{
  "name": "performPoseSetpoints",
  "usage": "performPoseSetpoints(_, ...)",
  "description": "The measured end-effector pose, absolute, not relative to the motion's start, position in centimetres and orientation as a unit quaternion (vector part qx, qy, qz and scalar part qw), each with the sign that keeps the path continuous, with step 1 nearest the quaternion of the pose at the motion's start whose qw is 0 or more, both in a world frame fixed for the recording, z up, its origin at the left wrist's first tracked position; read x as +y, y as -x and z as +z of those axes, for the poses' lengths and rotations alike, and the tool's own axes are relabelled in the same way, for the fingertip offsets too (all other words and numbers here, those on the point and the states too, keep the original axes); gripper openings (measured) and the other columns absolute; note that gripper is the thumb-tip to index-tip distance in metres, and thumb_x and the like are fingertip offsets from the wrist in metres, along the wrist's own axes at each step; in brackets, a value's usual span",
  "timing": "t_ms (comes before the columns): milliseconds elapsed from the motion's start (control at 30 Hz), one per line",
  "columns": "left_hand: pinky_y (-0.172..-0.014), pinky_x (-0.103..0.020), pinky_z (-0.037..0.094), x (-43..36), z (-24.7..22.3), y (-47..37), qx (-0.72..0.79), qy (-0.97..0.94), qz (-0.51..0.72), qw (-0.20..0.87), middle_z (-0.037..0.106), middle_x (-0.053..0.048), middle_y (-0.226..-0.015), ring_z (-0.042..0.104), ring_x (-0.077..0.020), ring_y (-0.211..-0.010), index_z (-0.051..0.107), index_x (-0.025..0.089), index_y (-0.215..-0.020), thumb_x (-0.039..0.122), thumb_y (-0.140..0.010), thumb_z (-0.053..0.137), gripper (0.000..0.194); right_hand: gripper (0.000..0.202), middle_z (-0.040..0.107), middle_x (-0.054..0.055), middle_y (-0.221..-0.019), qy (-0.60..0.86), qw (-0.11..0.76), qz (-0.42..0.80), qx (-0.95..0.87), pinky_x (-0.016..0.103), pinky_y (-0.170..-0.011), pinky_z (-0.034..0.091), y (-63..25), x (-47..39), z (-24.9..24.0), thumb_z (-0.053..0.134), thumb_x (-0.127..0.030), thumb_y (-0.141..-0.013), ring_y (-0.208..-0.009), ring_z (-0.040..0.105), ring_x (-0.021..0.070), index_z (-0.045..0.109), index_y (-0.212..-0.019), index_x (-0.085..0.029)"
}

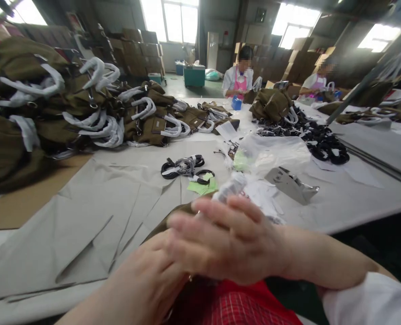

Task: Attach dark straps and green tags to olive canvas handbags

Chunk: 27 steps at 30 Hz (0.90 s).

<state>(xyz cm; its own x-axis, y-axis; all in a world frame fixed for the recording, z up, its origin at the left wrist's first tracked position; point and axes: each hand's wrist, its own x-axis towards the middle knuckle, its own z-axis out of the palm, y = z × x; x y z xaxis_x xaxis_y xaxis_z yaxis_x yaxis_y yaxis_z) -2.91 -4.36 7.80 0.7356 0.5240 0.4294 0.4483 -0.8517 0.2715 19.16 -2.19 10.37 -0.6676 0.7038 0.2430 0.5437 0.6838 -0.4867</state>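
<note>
At the near table edge my right hand (224, 241) lies across my left hand (148, 275), slightly blurred, its fingers stretched out. My left hand's fingers are hidden behind the right hand, so what they hold, if anything, does not show. Beneath and behind both hands is an olive-brown bag (175, 214), mostly covered, with a handle wrapped in white material (232, 186) rising past my right fingers. Just beyond lie coiled black cords (183, 167) and light green paper slips (203, 185).
Olive bags with wrapped handles (102, 104) are heaped along the left. To the right are a clear plastic bag (273, 151), a metal tape dispenser (291, 185) and black coiled straps (325, 146). Two co-workers sit across the table; one wears a pink apron (240, 85).
</note>
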Motion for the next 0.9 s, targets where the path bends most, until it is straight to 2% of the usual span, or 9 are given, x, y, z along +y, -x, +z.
performPoseSetpoints(100,-0.094,-0.022,0.053,-4.6,9.2,4.0,0.215,-0.937,0.267,0.072,0.074,-0.001,-0.089,0.066,-0.0166,-0.092,0.071,0.029,-0.095,0.013,-0.092,0.039,0.036,0.036,0.064,0.006,-0.127,0.327,0.182,0.2,-0.906,0.039,-0.102,0.041,-18.9,1.3,8.8,0.049,-0.044,-0.096,-0.122,0.052,0.0259,0.063,-0.124,-0.025)
performPoseSetpoints(200,-0.09,-0.023,0.053,-3.6,8.4,4.0,0.251,-0.933,0.218,0.139,0.073,-0.004,-0.095,0.065,-0.0176,-0.097,0.071,0.026,-0.093,0.015,-0.094,0.041,0.032,0.035,0.072,0.005,-0.103,0.301,0.089,0.344,-0.885,0.031,-0.089,0.047,-17.7,2.9,1.9,0.036,-0.03,-0.102,-0.095,0.064,0.018,0.069,-0.105,-0.018)
performPoseSetpoints(367,-0.076,-0.026,0.05,-0.2,2.4,2.4,0.339,-0.878,0.088,0.327,0.067,-0.003,-0.079,0.063,-0.0162,-0.077,0.067,0.021,-0.077,0.027,-0.096,0.041,0.033,0.014,0.07,0.007,-0.1,0.349,0.109,0.361,-0.858,0.03,-0.086,0.048,-15.5,-0.3,-9.4,0.064,-0.025,-0.085,-0.093,0.063,0.02,0.067,-0.095,-0.016)
performPoseSetpoints(433,-0.07,-0.025,0.046,0.7,0.3,1.9,0.363,-0.847,0.056,0.385,0.065,-0.002,-0.076,0.059,-0.0157,-0.072,0.064,0.019,-0.074,0.032,-0.096,0.041,0.035,0.014,0.069,0.007,-0.098,0.361,0.152,0.346,-0.853,0.029,-0.086,0.047,-15.8,-0.9,-10.4,0.067,-0.023,-0.083,-0.093,0.062,0.0195,0.066,-0.094,-0.015)
performPoseSetpoints(533,-0.064,-0.024,0.04,1.3,-1.5,1.5,0.371,-0.813,0.022,0.448,0.062,-0.002,-0.072,0.054,-0.0153,-0.067,0.063,0.017,-0.071,0.036,-0.095,0.042,0.036,0.009,0.068,0.006,-0.093,0.429,0.24,0.309,-0.814,0.025,-0.084,0.047,-18.3,0.8,-8.8,0.057,-0.02,-0.089,-0.091,0.062,0.0158,0.065,-0.092,-0.016)
performPoseSetpoints(600,-0.063,-0.024,0.037,1.3,-2.0,1.0,0.362,-0.803,0.01,0.474,0.06,-0.001,-0.068,0.051,-0.0147,-0.064,0.062,0.017,-0.069,0.037,-0.094,0.042,0.038,0.016,0.067,0.006,-0.096,0.52,0.251,0.24,-0.78,0.025,-0.084,0.046,-21.0,3.3,-7.4,0.049,-0.019,-0.094,-0.091,0.062,0.0152,0.065,-0.096,-0.016)
performPoseSetpoints(767,-0.063,-0.023,0.037,1.3,-3.3,0.0,0.366,-0.782,0.041,0.503,0.058,0.0,-0.067,0.05,-0.0133,-0.065,0.063,0.016,-0.069,0.039,-0.092,0.046,0.037,0.047,0.057,0.015,-0.129,0.69,0.001,0.052,-0.722,0.028,-0.085,0.046,-27.2,9.1,-7.0,0.049,-0.008,-0.087,-0.102,0.063,0.0208,0.052,-0.133,-0.016)
performPoseSetpoints(833,-0.064,-0.023,0.039,1.3,-3.8,0.1,0.368,-0.761,0.063,0.531,0.062,0.0,-0.069,0.053,-0.0134,-0.066,0.065,0.015,-0.072,0.04,-0.09,0.051,0.034,0.046,0.061,0.016,-0.122,0.695,-0.053,0.049,-0.716,0.027,-0.08,0.046,-28.4,10.2,-7.9,0.05,-0.005,-0.085,-0.098,0.064,0.0217,0.056,-0.13,-0.013)
performPoseSetpoints(900,-0.067,-0.023,0.042,1.2,-4.1,0.4,0.374,-0.721,0.092,0.575,0.067,-0.002,-0.075,0.057,-0.0146,-0.07,0.068,0.015,-0.076,0.04,-0.086,0.057,0.029,0.032,0.066,0.015,-0.107,0.688,-0.076,0.05,-0.72,0.027,-0.076,0.046,-28.9,10.6,-8.6,0.049,-0.006,-0.087,-0.092,0.066,0.0209,0.065,-0.114,-0.012)
